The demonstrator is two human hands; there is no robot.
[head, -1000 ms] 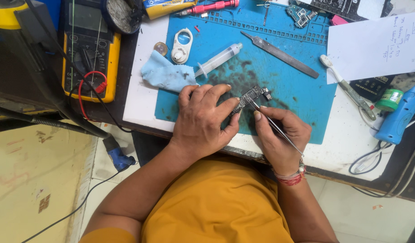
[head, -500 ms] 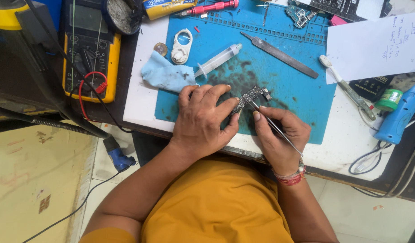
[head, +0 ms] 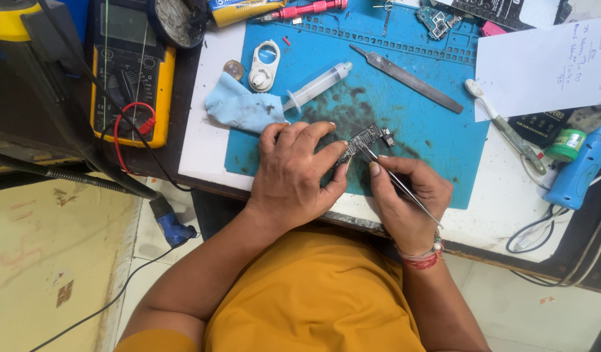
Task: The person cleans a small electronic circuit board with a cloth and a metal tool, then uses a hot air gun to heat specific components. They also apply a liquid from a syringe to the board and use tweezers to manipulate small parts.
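At lower centre, the left hand (head: 294, 176) pinches a small dark circuit board (head: 364, 142) against the blue work mat (head: 437, 143). Just right of it, the right hand (head: 408, 199) grips metal tweezers (head: 398, 182), tips touching the board. Farther up the frame lie a syringe (head: 316, 87), a blue cloth (head: 242, 107) and a metal file (head: 406, 78).

I saw a mustard-yellow short-sleeved shirt (head: 313, 293), sleeves ending above the elbows, forearms bare. Right wrist wore a red thread band with small beads (head: 423, 258). Left hand (head: 294, 176) and right hand (head: 404, 199) were bare, no gloves, no rings visible.
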